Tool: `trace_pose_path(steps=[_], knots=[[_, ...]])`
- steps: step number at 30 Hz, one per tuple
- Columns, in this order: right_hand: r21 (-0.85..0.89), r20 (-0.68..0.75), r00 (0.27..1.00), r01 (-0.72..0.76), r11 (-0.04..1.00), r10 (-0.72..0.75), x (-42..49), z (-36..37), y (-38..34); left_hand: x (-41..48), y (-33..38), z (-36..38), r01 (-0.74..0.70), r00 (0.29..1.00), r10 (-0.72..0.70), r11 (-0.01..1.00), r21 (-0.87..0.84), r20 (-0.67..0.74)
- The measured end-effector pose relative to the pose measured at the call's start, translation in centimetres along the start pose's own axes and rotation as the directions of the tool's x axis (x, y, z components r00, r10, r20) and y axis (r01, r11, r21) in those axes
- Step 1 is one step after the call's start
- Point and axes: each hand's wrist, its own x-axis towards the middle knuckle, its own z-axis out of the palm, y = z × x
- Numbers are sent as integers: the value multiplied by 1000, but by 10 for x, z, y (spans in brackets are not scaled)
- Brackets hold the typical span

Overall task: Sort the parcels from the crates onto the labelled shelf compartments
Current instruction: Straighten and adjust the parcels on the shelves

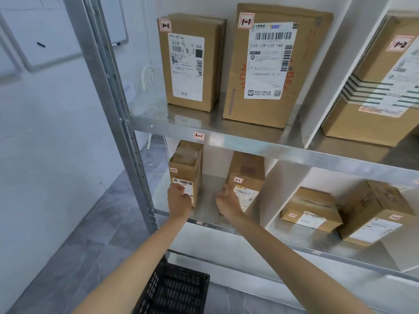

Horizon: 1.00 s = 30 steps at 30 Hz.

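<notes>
- Parcels in hand: small brown cardboard box [186, 164] and taller brown cardboard carton [247, 171], both upright, well apart, both tagged 2-1, standing in the lower-left compartment of the grey metal shelf [249, 145].
- Left hand [180, 197] clasped round the lower front of the small brown cardboard box, thumb over its white address label.
- Right hand [226, 200] touching the lower left corner of the taller brown cardboard carton; gripping or merely pressing, cannot tell (fingers partly lost against the cardboard).
- Hands apart, 1 per parcel.
- Step in hand, by the look of it: setting or squaring up 2 parcels with matching tags in 1 compartment.
- Black plastic mesh crate [179, 288] on the floor beneath the forearms, no parcel showing in the part in view.
- Next move, probably: letting go, drawing both hands out beneath the upper shelf edge with its pink label marked 1-1 [198, 135], then down to the crate, reading the next tag before choosing a compartment.
</notes>
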Motion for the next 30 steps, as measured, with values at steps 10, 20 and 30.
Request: trace_pose_path(steps=[10,20,30], knots=[[4,190,977,93,996,-92,32,58,-29,60,0,-8,-81,976,76,997,13,206],[127,63,997,39,991,-47,27,47,-20,47,2,18,-100,964,100,995,-10,246],[138,7,999,37,990,-39,27,21,-12,43,3,41,-150,939,147,989,-16,312]])
